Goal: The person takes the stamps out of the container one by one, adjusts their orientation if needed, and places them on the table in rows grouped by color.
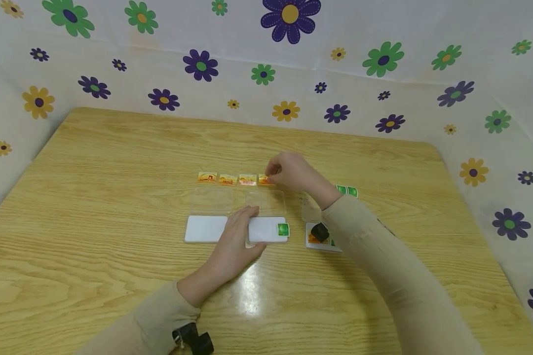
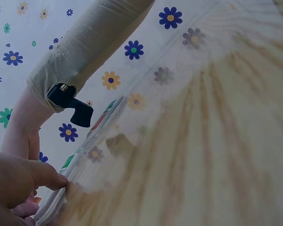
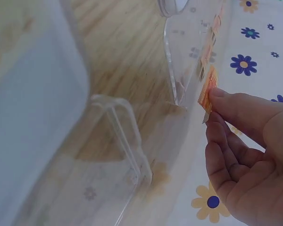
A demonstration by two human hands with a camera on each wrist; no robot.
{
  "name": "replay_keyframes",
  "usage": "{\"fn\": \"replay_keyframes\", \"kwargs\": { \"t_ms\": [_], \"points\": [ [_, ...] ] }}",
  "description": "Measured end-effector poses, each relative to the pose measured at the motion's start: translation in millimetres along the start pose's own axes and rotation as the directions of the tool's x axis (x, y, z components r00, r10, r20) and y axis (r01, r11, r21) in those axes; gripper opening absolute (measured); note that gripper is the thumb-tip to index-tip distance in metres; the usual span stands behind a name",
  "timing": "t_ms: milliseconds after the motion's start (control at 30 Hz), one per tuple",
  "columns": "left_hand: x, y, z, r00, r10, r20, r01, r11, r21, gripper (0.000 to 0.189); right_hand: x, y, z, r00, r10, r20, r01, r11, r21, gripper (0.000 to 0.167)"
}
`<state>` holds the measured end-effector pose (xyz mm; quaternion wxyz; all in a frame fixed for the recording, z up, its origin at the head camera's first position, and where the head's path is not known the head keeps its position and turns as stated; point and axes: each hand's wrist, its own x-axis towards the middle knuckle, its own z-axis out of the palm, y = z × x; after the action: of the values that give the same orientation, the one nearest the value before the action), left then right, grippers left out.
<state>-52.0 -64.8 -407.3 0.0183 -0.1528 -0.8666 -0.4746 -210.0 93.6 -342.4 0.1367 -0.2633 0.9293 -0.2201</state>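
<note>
My right hand (image 1: 290,171) pinches a small orange and yellow stamp (image 3: 207,94) between thumb and fingertips, at the right end of a row of similar stamps (image 1: 227,179). With thumb at the near edge and fingers at the far side, my left hand (image 1: 234,242) grips a small white case (image 1: 261,230) on the table. Its clear lid (image 1: 265,202) lies folded back. A green stamp (image 1: 283,230) sits at the right end of that case, slightly over its edge.
Left of the held case lies another open white case (image 1: 204,229). A third case (image 1: 311,243), partly behind my right sleeve, holds orange and green stamps. More green stamps (image 1: 347,191) lie beyond the right forearm. A flowered cloth (image 1: 244,49) hangs behind the wooden table (image 1: 93,197).
</note>
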Motion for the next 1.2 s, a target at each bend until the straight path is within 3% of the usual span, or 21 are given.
{"fn": "replay_keyframes", "kwargs": {
  "t_ms": [733,1200],
  "points": [
    [0.2,-1.4,0.8,1.000,0.008,-0.002,-0.008,1.000,0.008,0.068,5.9,5,3,1.000,0.012,0.014,-0.012,1.000,0.009,0.010],
    [0.5,-1.1,0.6,1.000,0.009,0.003,-0.009,1.000,0.004,0.069,-20.5,0,-10,1.000,0.012,0.007,-0.013,0.998,0.060,0.017]
  ]
}}
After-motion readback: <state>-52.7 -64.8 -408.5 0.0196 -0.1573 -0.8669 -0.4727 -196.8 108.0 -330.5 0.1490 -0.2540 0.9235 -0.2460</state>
